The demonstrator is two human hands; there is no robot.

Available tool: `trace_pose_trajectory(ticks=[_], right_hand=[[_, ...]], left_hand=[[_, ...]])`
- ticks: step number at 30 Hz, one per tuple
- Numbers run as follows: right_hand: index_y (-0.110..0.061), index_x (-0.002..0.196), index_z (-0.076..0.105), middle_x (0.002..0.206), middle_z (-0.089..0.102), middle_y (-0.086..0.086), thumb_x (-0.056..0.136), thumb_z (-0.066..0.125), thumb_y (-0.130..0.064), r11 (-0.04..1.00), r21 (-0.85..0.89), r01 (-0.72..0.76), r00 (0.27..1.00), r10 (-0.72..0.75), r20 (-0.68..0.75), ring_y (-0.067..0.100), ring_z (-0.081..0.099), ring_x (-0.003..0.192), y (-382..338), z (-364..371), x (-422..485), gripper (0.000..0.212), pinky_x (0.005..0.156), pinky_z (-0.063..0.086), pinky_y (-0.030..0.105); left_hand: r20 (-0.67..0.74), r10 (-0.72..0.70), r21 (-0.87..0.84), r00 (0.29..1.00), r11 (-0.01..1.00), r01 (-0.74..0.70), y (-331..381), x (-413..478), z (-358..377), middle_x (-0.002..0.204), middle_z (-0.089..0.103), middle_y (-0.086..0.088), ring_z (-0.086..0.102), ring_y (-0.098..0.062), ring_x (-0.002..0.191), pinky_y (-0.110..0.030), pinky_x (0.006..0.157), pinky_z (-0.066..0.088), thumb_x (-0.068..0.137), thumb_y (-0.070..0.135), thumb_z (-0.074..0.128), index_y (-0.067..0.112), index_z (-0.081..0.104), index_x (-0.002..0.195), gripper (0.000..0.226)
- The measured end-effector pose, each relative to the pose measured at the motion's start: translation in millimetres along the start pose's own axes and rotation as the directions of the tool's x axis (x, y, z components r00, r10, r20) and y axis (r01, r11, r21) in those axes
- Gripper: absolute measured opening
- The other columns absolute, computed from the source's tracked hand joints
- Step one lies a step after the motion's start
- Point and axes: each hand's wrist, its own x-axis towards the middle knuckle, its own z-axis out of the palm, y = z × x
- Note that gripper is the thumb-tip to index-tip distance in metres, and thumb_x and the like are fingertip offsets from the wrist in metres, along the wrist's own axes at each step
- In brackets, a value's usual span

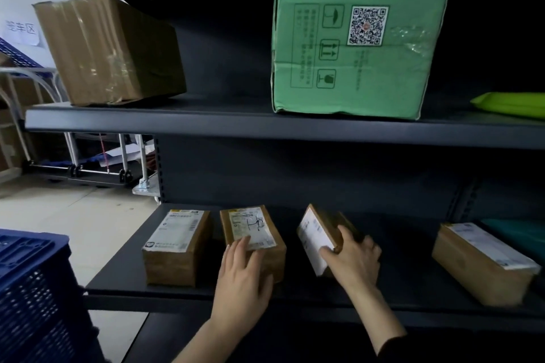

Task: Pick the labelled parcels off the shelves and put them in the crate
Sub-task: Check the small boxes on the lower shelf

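**A:** Parcels first: where do they lie in the head view?

**B:** Four small brown ones with white labels sit in a row on the lower shelf (118, 283). The left-end parcel (177, 244) lies flat, label up, with no hand on it. Just beside it is the second parcel (253, 233), whose label has handwriting on it.

**A:** And the hands?

**B:** The left hand (241, 277) rests on the near end of the second parcel, fingers together and laid almost straight over its top, tips at the label's edge.

**A:** The other one?

**B:** The right hand (354, 259) grips the third parcel (320, 230), thumb on the labelled face and fingers curled round the far side. That parcel is tipped up on a long edge, label facing left.

**A:** And the fourth?

**B:** The right-end parcel (483, 262) lies well apart to the right, label up.

**A:** The crate?

**B:** The blue crate (32, 289) stands low on the left, near the shelf's corner. What it holds I cannot tell.

**A:** Anything higher up?

**B:** The upper shelf (177, 124) bears a taped brown carton (109, 50), a green carton (359, 44) with a QR code, and a yellow-green pouch (513, 103) at the right edge.
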Motion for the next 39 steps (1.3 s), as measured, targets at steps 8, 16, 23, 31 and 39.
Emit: trace_pose_trajectory(ticks=[8,16,23,31,39], right_hand=[[-0.009,0.102,0.053,0.097,0.061,0.01,0.085,0.062,-0.028,0.397,0.865,-0.308,0.947,0.218,0.237,0.015,0.056,0.075,48.1,-16.3,-17.7,0.027,0.062,0.044,0.029],[-0.017,0.11,0.059,0.097,0.066,0.001,0.089,0.057,-0.024,0.305,0.924,-0.229,0.97,0.147,0.192,0.012,0.06,0.087,66.6,4.4,-38.9,0.022,0.065,0.043,0.027],[-0.023,0.109,0.062,0.104,0.067,-0.002,0.09,0.056,-0.027,0.445,0.88,-0.163,0.986,0.048,0.158,0.014,0.061,0.096,68.0,3.4,-23.3,0.021,0.075,0.046,0.025],[-0.03,0.11,0.059,0.106,0.066,-0.003,0.092,0.051,-0.035,0.604,0.793,-0.082,0.989,-0.049,0.14,0.012,0.062,0.095,62.8,1.2,1.5,0.021,0.078,0.047,0.025],[-0.023,0.124,0.054,0.111,0.063,0.0,0.093,0.048,-0.041,0.637,0.766,-0.084,0.988,-0.048,0.148,0.013,0.059,0.091,66.5,-0.2,4.0,0.037,0.067,0.044,0.018]], left_hand=[[0.209,-0.071,-0.526,0.975,0.832,0.173,61.6,2.5,10.3,0.131,0.051,0.005,0.049,-0.007,0.12,-0.016,0.097,0.041,0.094,0.03,0.051,0.018,0.045,0.137,0.045],[0.533,-0.128,-0.757,0.836,0.369,0.539,108.9,14.8,27.0,0.142,0.045,0.005,0.044,-0.007,0.126,-0.024,0.107,0.036,0.095,0.031,0.05,0.017,0.03,0.146,0.056],[0.503,-0.155,-0.739,0.85,0.433,0.516,108.8,26.6,33.3,0.141,0.047,0.001,0.044,-0.012,0.127,-0.024,0.104,0.036,0.096,0.028,0.048,0.018,0.034,0.144,0.051],[0.467,-0.163,-0.658,0.869,0.592,0.465,106.6,47.0,34.7,0.148,0.039,-0.007,0.037,-0.019,0.136,-0.03,0.11,0.032,0.097,0.038,0.044,0.013,0.027,0.147,0.059],[0.475,-0.128,-0.602,0.871,0.675,0.427,109.3,49.2,32.7,0.146,0.041,-0.009,0.041,-0.021,0.133,-0.032,0.107,0.037,0.097,0.04,0.042,0.013,0.028,0.146,0.058]])
